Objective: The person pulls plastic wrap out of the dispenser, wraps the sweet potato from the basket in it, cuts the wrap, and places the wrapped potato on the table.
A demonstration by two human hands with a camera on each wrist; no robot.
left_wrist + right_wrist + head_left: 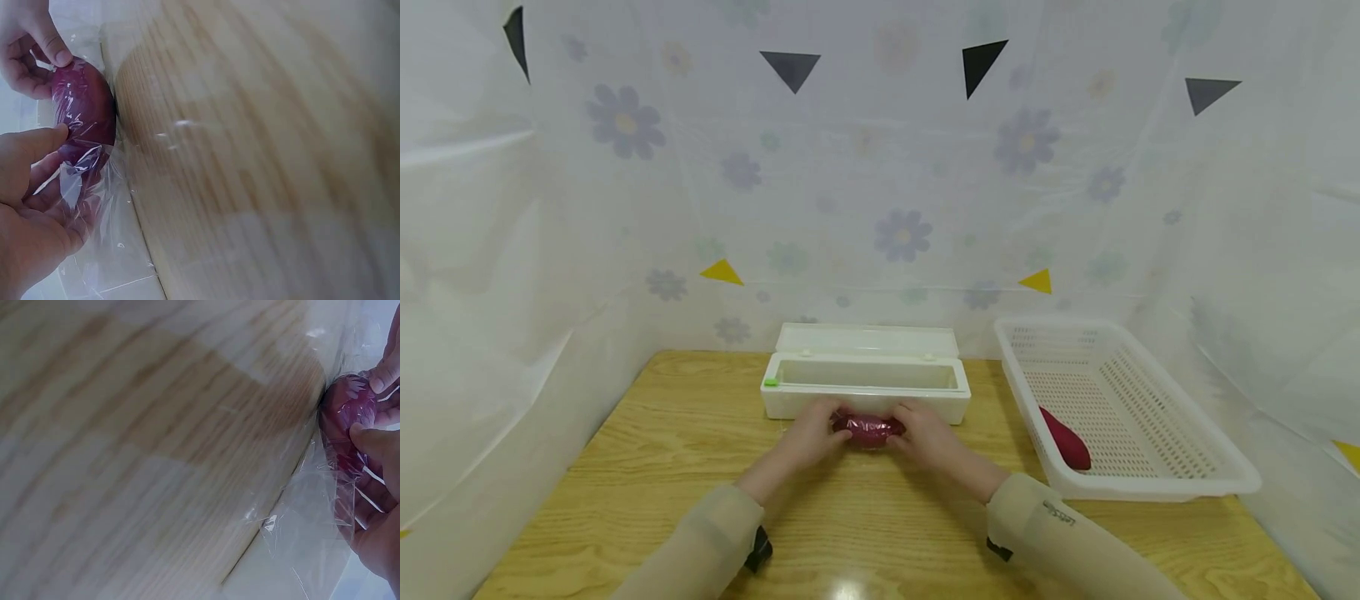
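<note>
In the head view, a reddish-purple sweet potato (870, 431) lies lengthwise in front of a long white box, with clear plastic film shining over its skin. My left hand (812, 435) grips its left end, thumb on the near side and fingers behind. At the other end, my right hand (927, 435) holds it the same way. Loose, wrinkled cling film (112, 206) spreads past the left hand in the left wrist view. More film (306, 519) hangs beside the right hand in the right wrist view. The fingers behind the sweet potato are partly hidden.
Right behind the hands stands the white box (865, 403), its lid (867, 340) raised and a green piece (771, 382) at its left corner. To the right, a white plastic basket (1150, 487) holds another reddish-purple sweet potato (1066, 440). A white flowered curtain (850, 183) surrounds the wooden table (865, 525).
</note>
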